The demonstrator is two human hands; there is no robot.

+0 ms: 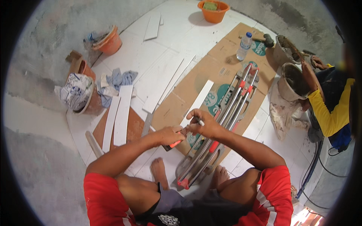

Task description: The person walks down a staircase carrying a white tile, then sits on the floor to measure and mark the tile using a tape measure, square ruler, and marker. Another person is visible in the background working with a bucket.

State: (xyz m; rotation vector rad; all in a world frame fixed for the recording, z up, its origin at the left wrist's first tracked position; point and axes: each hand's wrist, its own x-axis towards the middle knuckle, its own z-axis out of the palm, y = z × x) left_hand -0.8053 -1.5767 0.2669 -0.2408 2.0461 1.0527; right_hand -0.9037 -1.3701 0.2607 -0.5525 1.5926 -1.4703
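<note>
My left hand (170,136) is closed around an orange and black tape measure (174,144), mostly covered by the fingers. Close beside it, my right hand (203,123) pinches a slim marker (199,121) with a pale end. The fingertips of both hands nearly meet. Beneath them a narrow white tile strip (201,97) lies on flattened cardboard (177,109). Just right of the strip a manual tile cutter (226,120) with twin metal rails and red fittings rests lengthwise, its near end between my feet.
White tile strips (123,116) lean over a brown board at left, near buckets (109,42) and rags (122,77). A water bottle (244,47) and a mallet (268,40) are on the cardboard. At right, a person in yellow sleeves (328,113) works by mortar buckets (292,81).
</note>
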